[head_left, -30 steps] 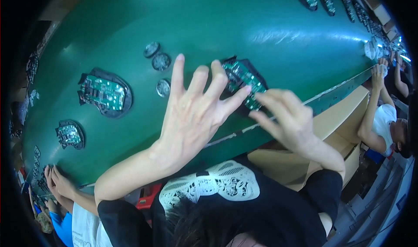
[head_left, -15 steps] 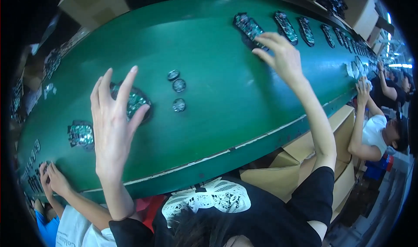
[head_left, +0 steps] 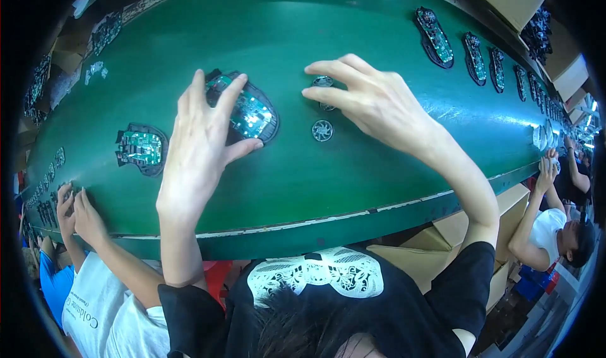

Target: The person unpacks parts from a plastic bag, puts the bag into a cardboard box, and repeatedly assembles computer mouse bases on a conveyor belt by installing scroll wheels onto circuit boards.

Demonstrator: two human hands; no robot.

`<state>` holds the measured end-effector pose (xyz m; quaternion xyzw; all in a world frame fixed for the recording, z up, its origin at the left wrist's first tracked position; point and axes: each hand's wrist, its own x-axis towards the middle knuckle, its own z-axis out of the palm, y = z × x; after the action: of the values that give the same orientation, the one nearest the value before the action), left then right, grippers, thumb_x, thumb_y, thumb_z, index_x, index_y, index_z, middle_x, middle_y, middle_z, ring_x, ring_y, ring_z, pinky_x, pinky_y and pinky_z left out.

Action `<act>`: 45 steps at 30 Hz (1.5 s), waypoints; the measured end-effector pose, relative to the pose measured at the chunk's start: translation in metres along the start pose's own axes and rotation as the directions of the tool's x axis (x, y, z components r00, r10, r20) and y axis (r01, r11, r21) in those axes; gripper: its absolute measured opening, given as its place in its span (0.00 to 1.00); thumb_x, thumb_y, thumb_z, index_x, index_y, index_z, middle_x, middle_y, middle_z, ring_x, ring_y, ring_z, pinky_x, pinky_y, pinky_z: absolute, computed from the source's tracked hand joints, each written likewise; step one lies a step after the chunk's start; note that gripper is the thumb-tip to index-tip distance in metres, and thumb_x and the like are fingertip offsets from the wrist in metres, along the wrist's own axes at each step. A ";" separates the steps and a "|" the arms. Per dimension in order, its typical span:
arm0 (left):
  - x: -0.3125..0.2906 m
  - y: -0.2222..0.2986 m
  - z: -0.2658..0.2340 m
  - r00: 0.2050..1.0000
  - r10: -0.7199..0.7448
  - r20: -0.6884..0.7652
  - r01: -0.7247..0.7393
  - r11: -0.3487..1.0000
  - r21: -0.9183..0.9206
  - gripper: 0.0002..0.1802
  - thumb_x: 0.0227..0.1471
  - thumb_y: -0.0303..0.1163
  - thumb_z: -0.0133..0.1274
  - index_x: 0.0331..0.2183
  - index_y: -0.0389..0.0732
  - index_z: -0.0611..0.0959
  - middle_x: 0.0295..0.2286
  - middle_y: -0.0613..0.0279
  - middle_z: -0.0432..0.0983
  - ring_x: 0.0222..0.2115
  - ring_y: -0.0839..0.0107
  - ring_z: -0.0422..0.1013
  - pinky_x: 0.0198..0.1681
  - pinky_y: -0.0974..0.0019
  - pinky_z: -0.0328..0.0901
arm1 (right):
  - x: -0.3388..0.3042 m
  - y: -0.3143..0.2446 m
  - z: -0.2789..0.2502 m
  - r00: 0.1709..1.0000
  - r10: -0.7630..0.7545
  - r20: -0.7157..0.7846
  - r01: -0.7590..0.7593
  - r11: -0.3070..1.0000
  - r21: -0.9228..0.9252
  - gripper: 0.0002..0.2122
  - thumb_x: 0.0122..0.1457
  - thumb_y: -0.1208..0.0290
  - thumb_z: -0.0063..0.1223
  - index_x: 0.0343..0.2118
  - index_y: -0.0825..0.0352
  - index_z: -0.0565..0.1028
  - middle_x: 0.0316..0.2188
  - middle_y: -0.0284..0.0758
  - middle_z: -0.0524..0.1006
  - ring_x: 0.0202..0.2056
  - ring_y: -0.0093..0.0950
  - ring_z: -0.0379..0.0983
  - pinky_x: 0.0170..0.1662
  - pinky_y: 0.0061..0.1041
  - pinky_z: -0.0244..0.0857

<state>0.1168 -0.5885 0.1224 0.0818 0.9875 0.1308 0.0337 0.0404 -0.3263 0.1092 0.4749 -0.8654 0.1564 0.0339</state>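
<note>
My left hand (head_left: pixel 197 143) reaches over a black mouse-shaped housing with a green circuit board (head_left: pixel 254 115). Its fingers and thumb are spread, the thumb by the housing's near edge; contact is hard to judge. To the right, my right hand (head_left: pixel 372 102) is held over small round spoked discs. Thumb and index finger stand apart on either side of the far disc (head_left: pixel 323 81). A second disc (head_left: pixel 326 106) is partly hidden under this hand, and the near disc (head_left: pixel 322 130) lies uncovered. Another housing with a board (head_left: pixel 144 148) rests left of my left hand.
A row of similar housings (head_left: pixel 434 37) runs along the green belt (head_left: pixel 353 187) to the far right. Co-workers' hands (head_left: pixel 85 213) work at the left, and others (head_left: pixel 548 169) at the right. Open cardboard boxes (head_left: pixel 435 238) stand below the belt's near edge.
My right hand has left the row of housings at the right and come over to the discs. My left hand stays spread over its housing. The whole view has shifted.
</note>
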 end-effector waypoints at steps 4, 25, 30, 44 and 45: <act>0.006 0.013 -0.001 0.989 0.129 0.066 -0.128 0.992 -0.020 0.48 0.37 0.32 0.71 0.62 0.52 0.69 0.62 0.37 0.55 0.60 0.45 0.59 0.61 0.50 0.60 | 0.003 0.015 -0.002 0.999 -0.026 0.027 0.025 0.999 0.046 0.15 0.50 0.79 0.56 0.43 0.62 0.80 0.45 0.33 0.78 0.47 0.32 0.75 0.40 0.30 0.75; -0.002 0.065 0.016 0.877 0.451 0.168 -0.465 0.883 0.059 0.25 0.54 0.34 0.51 0.55 0.49 0.77 0.60 0.38 0.60 0.61 0.47 0.59 0.61 0.40 0.56 | -0.017 -0.003 -0.017 0.985 -0.091 -0.144 0.106 0.989 0.100 0.14 0.43 0.78 0.61 0.36 0.70 0.80 0.39 0.38 0.82 0.34 0.32 0.79 0.30 0.26 0.75; 0.002 0.063 0.020 0.884 0.434 0.175 -0.449 0.892 0.058 0.44 0.36 0.38 0.71 0.58 0.56 0.73 0.61 0.44 0.58 0.63 0.49 0.55 0.63 0.39 0.55 | -0.013 0.001 -0.008 0.971 -0.188 -0.149 0.185 0.982 -0.036 0.12 0.43 0.76 0.60 0.34 0.70 0.80 0.40 0.36 0.81 0.38 0.28 0.77 0.28 0.24 0.75; 0.020 0.058 0.028 0.848 0.527 0.062 -0.530 0.845 0.064 0.30 0.41 0.35 0.64 0.51 0.59 0.82 0.54 0.50 0.65 0.53 0.56 0.64 0.62 0.45 0.58 | -0.026 -0.012 -0.013 0.982 0.156 -0.102 -0.145 0.983 0.110 0.17 0.47 0.75 0.67 0.43 0.67 0.80 0.39 0.35 0.79 0.34 0.32 0.74 0.30 0.28 0.72; 0.022 0.058 0.029 0.844 0.532 0.063 -0.535 0.842 0.061 0.30 0.41 0.35 0.64 0.51 0.59 0.82 0.54 0.50 0.65 0.53 0.56 0.64 0.62 0.45 0.58 | -0.028 -0.013 -0.014 0.976 0.199 -0.088 -0.187 0.974 0.124 0.19 0.46 0.78 0.68 0.44 0.67 0.80 0.40 0.36 0.80 0.34 0.34 0.74 0.35 0.30 0.72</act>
<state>0.1070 -0.5221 0.1089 0.3572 0.9290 0.0957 0.0144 0.0655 -0.3059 0.1197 0.3813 -0.8942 0.2321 0.0340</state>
